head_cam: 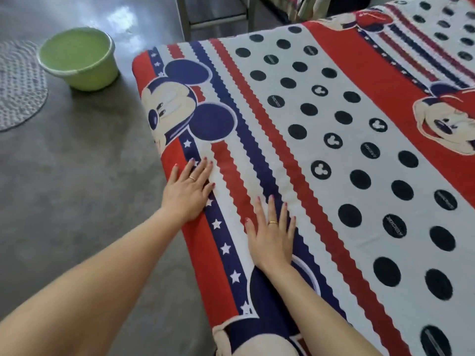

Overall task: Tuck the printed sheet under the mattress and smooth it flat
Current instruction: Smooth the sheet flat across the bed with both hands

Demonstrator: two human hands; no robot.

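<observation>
The printed sheet (321,140), red, white and navy with cartoon mouse heads, dots, stars and zigzag stripes, lies stretched over the mattress and wraps down its left edge. My left hand (189,191) lies flat on the sheet near that left edge, fingers straight and spread. My right hand (271,235) presses flat on the white and navy stripes a little further in and nearer to me, fingers also straight. Both hands wear a ring. The sheet looks taut around my hands. The mattress itself is hidden under the sheet.
A light green plastic basin (77,61) stands on the grey concrete floor (84,176) to the left of the bed's far corner. A round grey mat (18,83) lies at the far left. Metal furniture legs (187,19) stand beyond the bed's far end.
</observation>
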